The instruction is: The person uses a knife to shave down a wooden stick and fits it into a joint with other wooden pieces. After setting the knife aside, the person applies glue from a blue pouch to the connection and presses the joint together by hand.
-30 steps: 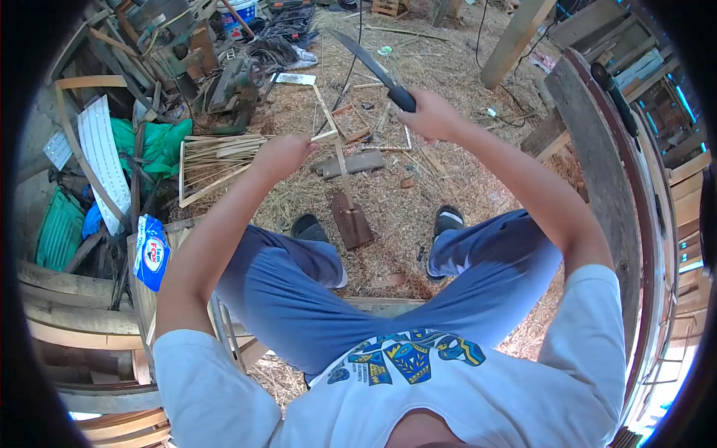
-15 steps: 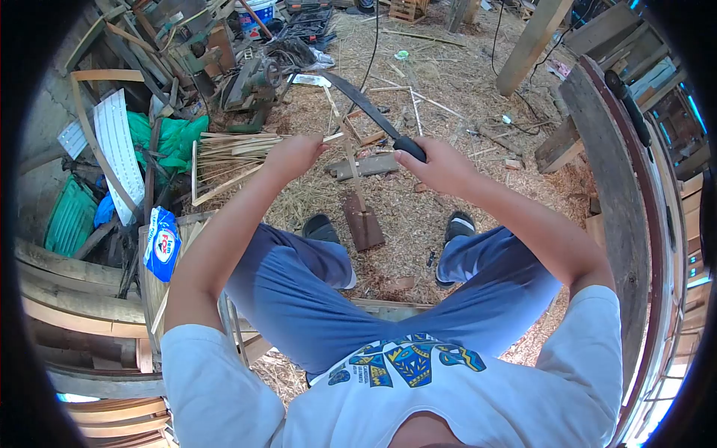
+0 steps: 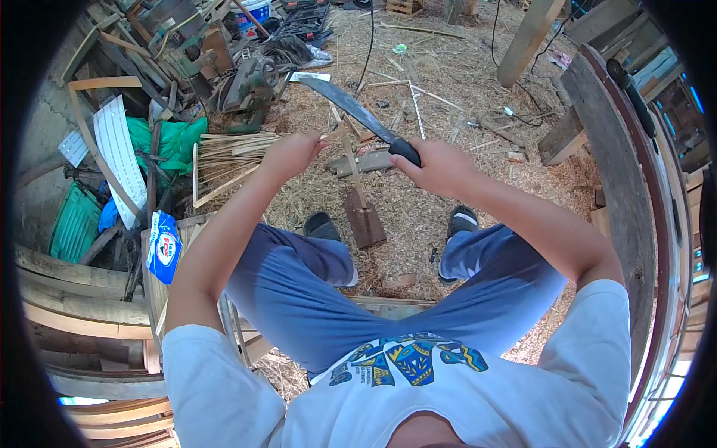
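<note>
My right hand (image 3: 441,168) is wrapped round the black handle of a machete (image 3: 349,106), whose long curved blade points forward and to the left. Opposite it, my left hand (image 3: 291,157) is closed on a thin wooden strip (image 3: 334,134), its end jutting out toward the blade. Between and below the hands, a narrow upright piece of wood (image 3: 354,168) rises from a brown board (image 3: 364,224) lying between my feet. Left of my left hand lies a bundle of thin wooden strips (image 3: 233,153).
Wood shavings cover the ground (image 3: 411,224). A blue-and-white packet (image 3: 163,246) rests at my left, near green sheeting (image 3: 175,149). Wooden posts (image 3: 530,41) and a long plank (image 3: 616,179) stand on the right. Scrap and tools (image 3: 254,82) crowd the back left.
The machete's blade has swung a little to the left and turned, showing more of its flat side. My right hand has shifted slightly left; the left hand has barely moved.
</note>
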